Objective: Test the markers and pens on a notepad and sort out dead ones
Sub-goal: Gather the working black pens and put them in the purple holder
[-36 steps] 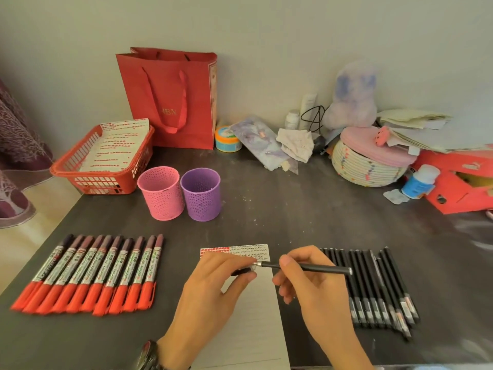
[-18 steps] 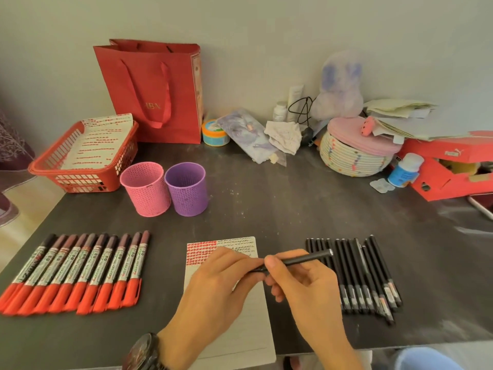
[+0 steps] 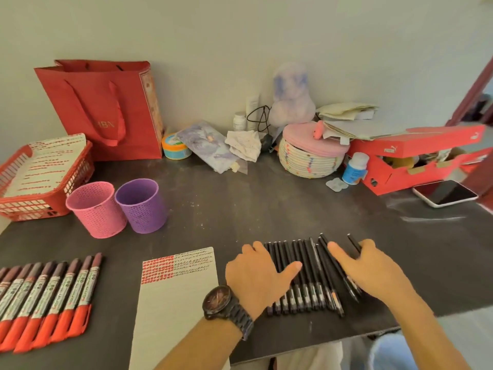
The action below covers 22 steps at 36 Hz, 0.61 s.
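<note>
**Resting both hands on the row of black pens**

Seen from the head camera, the dark table point(image 3: 253, 209) has the black pens point(image 3: 309, 276) laid side by side near its front edge, to the right of the notepad point(image 3: 173, 303). The left hand point(image 3: 257, 279), with a dark watch point(image 3: 217, 303) on its wrist, lies on the left end of that row, fingers relaxed and thumb stretched out across the barrels, holding nothing. The right hand point(image 3: 373, 271) covers the right end of the row with its forefinger straight. One slanted pen point(image 3: 353, 244) pokes out past its far fingers (whether they pinch it or merely lie over it, I cannot tell from where I stand).

The notepad lies flat, its top edge filled with a block of red marks and, beside that, dark scribbles. The rest of the page is bare. Well to its left the red markers point(image 3: 50, 297) sit in a tidy row, red ends toward the person. Behind them stand a pink cup point(image 3: 97, 209) and a purple cup point(image 3: 141, 206), touching each other, with a red basket point(image 3: 16, 206) at the far left and a red bag point(image 3: 106, 110) against the wall. A phone point(image 3: 445, 193) lies face up at the right, next to a red shoebox point(image 3: 426, 145).
</note>
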{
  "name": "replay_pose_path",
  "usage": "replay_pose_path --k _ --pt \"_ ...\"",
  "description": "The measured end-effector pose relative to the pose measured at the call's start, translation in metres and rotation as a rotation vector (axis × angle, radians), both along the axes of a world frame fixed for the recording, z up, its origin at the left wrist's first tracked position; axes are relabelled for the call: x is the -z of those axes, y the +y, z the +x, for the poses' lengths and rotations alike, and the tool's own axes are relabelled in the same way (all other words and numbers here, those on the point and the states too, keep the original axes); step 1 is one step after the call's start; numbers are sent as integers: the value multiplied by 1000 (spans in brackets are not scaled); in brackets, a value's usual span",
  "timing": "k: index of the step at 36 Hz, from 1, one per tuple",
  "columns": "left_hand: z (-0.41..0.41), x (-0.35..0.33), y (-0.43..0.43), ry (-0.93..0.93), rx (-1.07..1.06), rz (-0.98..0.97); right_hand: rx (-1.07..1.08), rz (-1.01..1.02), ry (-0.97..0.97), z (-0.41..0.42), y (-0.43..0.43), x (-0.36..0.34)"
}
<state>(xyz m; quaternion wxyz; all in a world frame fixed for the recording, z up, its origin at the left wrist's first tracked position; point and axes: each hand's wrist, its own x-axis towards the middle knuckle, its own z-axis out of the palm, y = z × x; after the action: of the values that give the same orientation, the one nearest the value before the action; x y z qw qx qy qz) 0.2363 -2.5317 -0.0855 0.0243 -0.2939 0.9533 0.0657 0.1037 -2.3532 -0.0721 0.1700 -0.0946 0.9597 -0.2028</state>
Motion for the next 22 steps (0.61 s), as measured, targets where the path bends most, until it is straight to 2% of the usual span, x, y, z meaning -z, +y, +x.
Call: replay_pose_path --k 3,10,17,19,22 --pt "-22 1 12 -54 -38 49 -84 148 -12 -2 -10 -6" --pt "-46 -5 24 -156 -90 77 -172 270 -13 -2 -38 -6" --pt "-39 -12 -9 -222 63 267 -180 352 37 4 -55 -2" --pt "-38 -10 -8 -227 61 267 -184 392 75 9 -60 0" --pt "-38 -5 4 -209 33 156 -195 422 129 15 -65 5"
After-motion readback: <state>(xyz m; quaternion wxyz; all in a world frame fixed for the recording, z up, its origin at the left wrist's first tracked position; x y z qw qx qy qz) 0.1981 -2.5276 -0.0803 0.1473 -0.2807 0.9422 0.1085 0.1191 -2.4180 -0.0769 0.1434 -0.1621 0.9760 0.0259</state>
